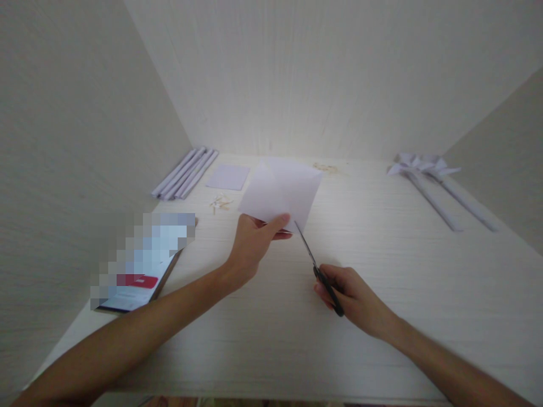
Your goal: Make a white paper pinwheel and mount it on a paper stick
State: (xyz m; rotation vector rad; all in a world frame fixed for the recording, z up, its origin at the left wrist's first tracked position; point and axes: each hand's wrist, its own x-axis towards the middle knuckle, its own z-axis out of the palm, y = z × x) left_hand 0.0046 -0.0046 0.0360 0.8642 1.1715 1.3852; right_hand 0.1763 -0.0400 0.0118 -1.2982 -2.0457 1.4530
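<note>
scissors (pixel 321 277), right hand (pixel 356 297) wrapped around the black handles, blade tip at lower edge of paper (pixel 282 189); lit screen (pixel 138 271), left; same paper, creased, pinched in left hand (pixel 254 240) over table (pixel 394 260); loose sticks (pixel 220 202); paper square (pixel 228 177); paper tubes (pixel 186 174), far left; two fringed tubes (pixel 435 202), far right.

We find both arms bare and reaching inward from the lower corners of the view; the left forearm (pixel 139 333) slants up to a wrist (pixel 224 277) bent slightly upward; the left hand (pixel 251 243) is closed in a pinch, its thumb (pixel 280 221) stretched rightward on top and its fingers partly hidden beneath; the right forearm (pixel 443 353) slants up and leftward; we record the right hand (pixel 350 288) lower in view, fingers curled in a grip; the two hands stand apart.
</note>
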